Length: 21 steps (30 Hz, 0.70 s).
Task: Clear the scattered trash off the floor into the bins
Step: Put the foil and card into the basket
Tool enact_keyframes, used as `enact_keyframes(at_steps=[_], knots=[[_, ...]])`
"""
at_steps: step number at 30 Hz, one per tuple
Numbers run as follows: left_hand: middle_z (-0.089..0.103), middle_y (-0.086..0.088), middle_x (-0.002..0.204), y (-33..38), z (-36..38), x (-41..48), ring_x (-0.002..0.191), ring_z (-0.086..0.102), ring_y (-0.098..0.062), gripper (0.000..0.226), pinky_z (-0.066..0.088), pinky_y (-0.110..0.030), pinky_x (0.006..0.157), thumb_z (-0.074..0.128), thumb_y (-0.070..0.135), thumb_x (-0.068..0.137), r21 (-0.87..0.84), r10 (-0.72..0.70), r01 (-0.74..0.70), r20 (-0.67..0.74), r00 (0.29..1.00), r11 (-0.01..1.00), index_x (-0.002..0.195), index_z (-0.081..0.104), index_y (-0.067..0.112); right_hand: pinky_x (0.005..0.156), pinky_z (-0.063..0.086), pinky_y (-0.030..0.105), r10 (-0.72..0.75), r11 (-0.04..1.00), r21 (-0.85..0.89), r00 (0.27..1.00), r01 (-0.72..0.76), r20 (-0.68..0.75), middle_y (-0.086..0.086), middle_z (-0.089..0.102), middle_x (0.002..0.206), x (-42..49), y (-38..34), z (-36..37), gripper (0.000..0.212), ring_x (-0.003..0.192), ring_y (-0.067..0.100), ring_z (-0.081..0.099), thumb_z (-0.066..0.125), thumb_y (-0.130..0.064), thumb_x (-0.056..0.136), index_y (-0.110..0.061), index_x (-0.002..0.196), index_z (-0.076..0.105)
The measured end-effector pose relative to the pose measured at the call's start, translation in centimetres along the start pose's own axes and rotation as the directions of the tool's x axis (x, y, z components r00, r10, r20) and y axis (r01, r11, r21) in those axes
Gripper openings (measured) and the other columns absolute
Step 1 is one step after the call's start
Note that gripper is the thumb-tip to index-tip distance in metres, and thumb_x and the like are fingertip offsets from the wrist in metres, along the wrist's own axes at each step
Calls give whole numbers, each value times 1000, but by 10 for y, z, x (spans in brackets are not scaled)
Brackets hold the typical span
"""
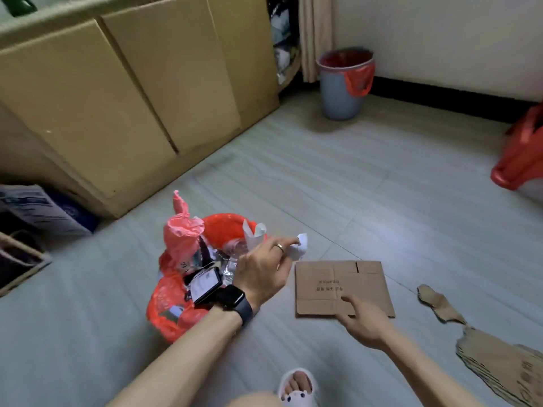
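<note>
My left hand pinches a crumpled white paper just right of a bin lined with a red bag, which is full of wrappers and a pink bag. My right hand reaches down with a finger touching the lower edge of a flat brown cardboard piece on the floor. A torn cardboard strip and a larger torn cardboard sheet lie at the right.
A blue bin with a red liner stands by the far wall. Large cardboard boxes line the left. A red plastic bag sits at the right edge. My slippered foot is at the bottom.
</note>
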<state>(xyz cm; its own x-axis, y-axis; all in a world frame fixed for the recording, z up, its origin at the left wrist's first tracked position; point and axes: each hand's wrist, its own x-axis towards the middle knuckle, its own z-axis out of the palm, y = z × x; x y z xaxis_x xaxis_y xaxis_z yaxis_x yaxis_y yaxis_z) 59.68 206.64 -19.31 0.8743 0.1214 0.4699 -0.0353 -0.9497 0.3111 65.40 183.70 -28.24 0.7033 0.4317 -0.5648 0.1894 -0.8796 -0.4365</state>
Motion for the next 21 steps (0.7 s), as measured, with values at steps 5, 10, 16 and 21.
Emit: enact_keyframes(at_steps=[5,10,16,21], knots=[[67,7,104,-56,-68,-21,88,67,-25,25,54,-39,59,48,29,90,183,-252,247,7,968,952,105,68,27,107,39,33,-73,997,-18,996,72,-48,1,46,149,-35,-31,-2,59,132,22,47,52,-48,94,-24,147,39],[61,4,123,-75,-89,-27,111,60,-23,30,53,-39,84,48,25,92,315,-433,322,405,805,893,118,62,29,107,38,32,-146,988,-61,977,139,-152,0,47,147,-72,-48,-25,54,132,21,45,51,-45,95,-26,145,42],[59,1,128,-26,-97,3,118,56,-22,38,49,-36,94,48,24,89,214,-270,183,519,811,960,125,58,32,108,39,34,-162,987,-52,931,153,-327,-7,45,148,-131,-40,-63,48,133,16,44,50,-45,95,-34,142,45],[57,3,133,79,-91,54,122,53,-19,37,47,-36,98,52,30,90,29,-47,38,514,856,999,126,55,36,104,42,33,-148,989,-71,850,131,-505,-12,45,147,-210,-4,-111,45,130,16,47,49,-46,96,-39,140,45]])
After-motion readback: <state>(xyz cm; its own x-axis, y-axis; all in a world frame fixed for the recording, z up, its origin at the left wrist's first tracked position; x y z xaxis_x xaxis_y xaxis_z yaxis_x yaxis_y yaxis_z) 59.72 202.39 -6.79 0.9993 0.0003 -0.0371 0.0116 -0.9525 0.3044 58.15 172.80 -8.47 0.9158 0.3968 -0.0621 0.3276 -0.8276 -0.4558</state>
